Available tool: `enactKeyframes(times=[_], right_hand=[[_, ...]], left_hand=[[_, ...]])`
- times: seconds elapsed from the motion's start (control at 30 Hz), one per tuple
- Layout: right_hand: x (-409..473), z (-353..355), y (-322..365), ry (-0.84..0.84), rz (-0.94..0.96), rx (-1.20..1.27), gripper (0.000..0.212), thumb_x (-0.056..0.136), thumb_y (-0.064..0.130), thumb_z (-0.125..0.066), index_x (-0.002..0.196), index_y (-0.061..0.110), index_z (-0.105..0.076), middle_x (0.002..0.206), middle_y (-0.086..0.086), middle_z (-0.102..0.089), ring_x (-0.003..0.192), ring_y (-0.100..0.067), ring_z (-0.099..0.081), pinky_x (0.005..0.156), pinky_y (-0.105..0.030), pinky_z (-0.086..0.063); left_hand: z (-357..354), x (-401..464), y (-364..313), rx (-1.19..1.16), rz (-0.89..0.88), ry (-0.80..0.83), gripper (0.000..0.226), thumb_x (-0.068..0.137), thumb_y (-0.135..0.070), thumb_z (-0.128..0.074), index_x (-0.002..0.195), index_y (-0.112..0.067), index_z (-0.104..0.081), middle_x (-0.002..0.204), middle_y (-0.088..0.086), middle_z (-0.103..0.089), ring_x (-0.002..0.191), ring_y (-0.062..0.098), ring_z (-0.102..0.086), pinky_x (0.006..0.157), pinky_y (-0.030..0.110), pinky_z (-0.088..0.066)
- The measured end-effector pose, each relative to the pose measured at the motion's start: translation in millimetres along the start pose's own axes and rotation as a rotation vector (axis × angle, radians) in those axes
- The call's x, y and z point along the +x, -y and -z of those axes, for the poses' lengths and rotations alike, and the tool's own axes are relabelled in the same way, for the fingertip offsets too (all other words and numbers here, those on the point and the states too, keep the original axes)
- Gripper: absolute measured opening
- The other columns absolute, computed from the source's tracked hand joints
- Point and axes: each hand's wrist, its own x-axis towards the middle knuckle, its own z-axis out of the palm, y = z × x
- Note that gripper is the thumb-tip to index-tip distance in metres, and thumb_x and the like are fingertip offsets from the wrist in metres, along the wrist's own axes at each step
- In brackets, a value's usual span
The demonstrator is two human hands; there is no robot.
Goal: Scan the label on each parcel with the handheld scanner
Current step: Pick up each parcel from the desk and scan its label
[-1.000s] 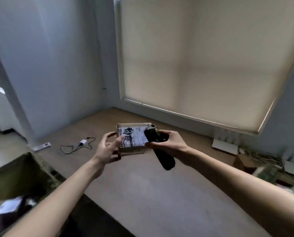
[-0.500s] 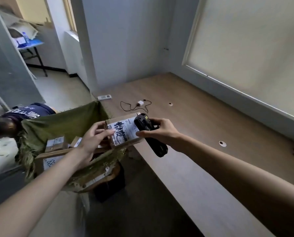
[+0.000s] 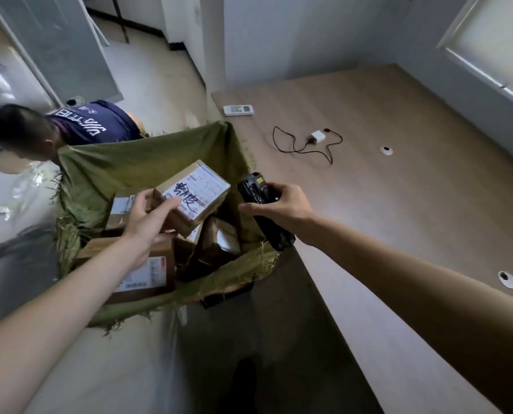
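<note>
A: So, the left hand (image 3: 147,225) is clamped on the box (image 3: 191,194), thumb on its white label (image 3: 197,189), and now holds it over the sack (image 3: 106,168). 1 second ago it was out in front of the window blind, and half a second ago at the sack's rim.

B: And the right hand (image 3: 282,206)?

A: Closed around the scanner (image 3: 259,210), just right of the sack's right edge. A second ago the scanner's head covered the label; now it is clear of the box, with a gap between them.

B: Meaning the scan is likely finished?

A: That's my reading, though no beep or screen is visible. The box looks ready to be dropped among the other parcels (image 3: 147,270) inside the sack.

B: Anything else near the sack?

A: Beyond it on the wooden platform (image 3: 398,204) lie a charger (image 3: 316,135) and a remote (image 3: 238,109). Behind the sack, another person (image 3: 79,124) bends down.
</note>
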Motion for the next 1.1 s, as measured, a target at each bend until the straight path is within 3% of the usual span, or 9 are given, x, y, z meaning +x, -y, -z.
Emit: enactKeyframes(times=[0.2,0.3,0.37,0.43,0.53,0.77,0.9,1.03,1.1], right_hand=[[50.4,-13.6,-19.6,-0.032,-0.049,-0.027,0.062,0.066,0.05,-0.095,0.118,0.023,-0.075,0.098,0.003,-0.077,0.087,-0.015,-0.075,0.081,-0.041,-0.065],[61.9,-14.7,-25.6,-0.062,-0.084,-0.027,0.058,0.067,0.051,-0.094,0.114,0.023,-0.075,0.097,0.0,-0.077,0.088,-0.018,-0.075,0.083,-0.046,-0.064],[61.8,-15.1,-26.1,-0.07,-0.107,-0.042,0.056,0.069,0.048,-0.094,0.114,0.022,-0.075,0.098,-0.001,-0.076,0.089,-0.019,-0.074,0.084,-0.048,-0.063],[59.3,-15.0,-24.5,-0.091,-0.126,-0.05,0.055,0.07,0.046,-0.094,0.115,0.022,-0.074,0.097,0.001,-0.076,0.088,-0.017,-0.073,0.084,-0.044,-0.063],[51.0,-13.4,-17.6,-0.135,-0.156,-0.069,0.054,0.071,0.044,-0.094,0.116,0.023,-0.074,0.09,0.006,-0.073,0.08,-0.01,-0.071,0.076,-0.033,-0.063],[14.1,20.2,13.1,-0.259,-0.185,-0.066,0.06,0.067,0.05,-0.095,0.119,0.03,-0.073,0.093,0.008,-0.075,0.083,-0.014,-0.073,0.075,-0.033,-0.063],[-31.9,63.7,36.6,-0.354,-0.195,-0.064,0.052,0.07,0.05,-0.093,0.116,0.033,-0.074,0.087,0.01,-0.075,0.072,-0.005,-0.07,0.061,-0.015,-0.052],[-98.0,115.7,49.6,-0.509,-0.226,-0.104,0.052,0.071,0.052,-0.091,0.118,0.035,-0.074,0.094,0.008,-0.077,0.076,-0.005,-0.07,0.064,-0.016,-0.05],[-139.0,141.8,49.6,-0.599,-0.248,-0.111,0.053,0.069,0.053,-0.091,0.118,0.042,-0.073,0.093,0.011,-0.077,0.078,-0.001,-0.069,0.06,-0.009,-0.047]], left_hand=[[-13.1,75.3,12.9,-0.025,0.12,-0.029,0.055,0.088,-0.041,-0.074,0.133,-0.025,-0.046,0.126,0.011,-0.062,0.11,0.032,-0.066,0.085,0.048,-0.059],[-19.2,103.1,18.9,0.184,0.098,-0.074,0.074,0.09,-0.051,-0.068,0.151,-0.02,-0.038,0.144,0.01,-0.052,0.125,0.031,-0.055,0.098,0.038,-0.045],[-19.7,113.0,19.6,0.236,0.068,-0.072,0.074,0.093,-0.046,-0.066,0.154,-0.018,-0.034,0.147,0.008,-0.049,0.123,0.029,-0.055,0.093,0.031,-0.041],[-17.5,116.9,15.7,0.286,0.034,-0.032,0.066,0.097,-0.041,-0.063,0.153,-0.019,-0.036,0.136,0.001,-0.05,0.107,0.021,-0.058,0.083,0.03,-0.042],[-13.3,122.7,5.1,0.402,-0.103,0.016,0.056,0.096,-0.04,-0.065,0.145,-0.02,-0.047,0.144,0.006,-0.048,0.126,0.025,-0.051,0.093,0.035,-0.041],[-34.4,113.1,-71.9,0.425,-0.375,0.245,0.033,0.097,-0.033,-0.065,0.127,-0.022,-0.065,0.134,0.005,-0.06,0.125,0.023,-0.054,0.099,0.034,-0.042],[-72.9,79.2,-120.6,0.428,-0.46,0.426,0.028,0.098,-0.028,-0.064,0.123,-0.016,-0.07,0.115,0.001,-0.067,0.114,0.02,-0.059,0.095,0.03,-0.045],[-128.5,28.0,-160.8,0.458,-0.602,0.628,0.032,0.096,-0.036,-0.066,0.123,-0.021,-0.07,0.116,-0.005,-0.068,0.112,0.015,-0.061,0.1,0.031,-0.046],[-160.6,-7.2,-176.2,0.431,-0.629,0.724,0.033,0.094,-0.036,-0.07,0.123,-0.02,-0.07,0.116,-0.003,-0.07,0.112,0.016,-0.064,0.103,0.035,-0.049]])
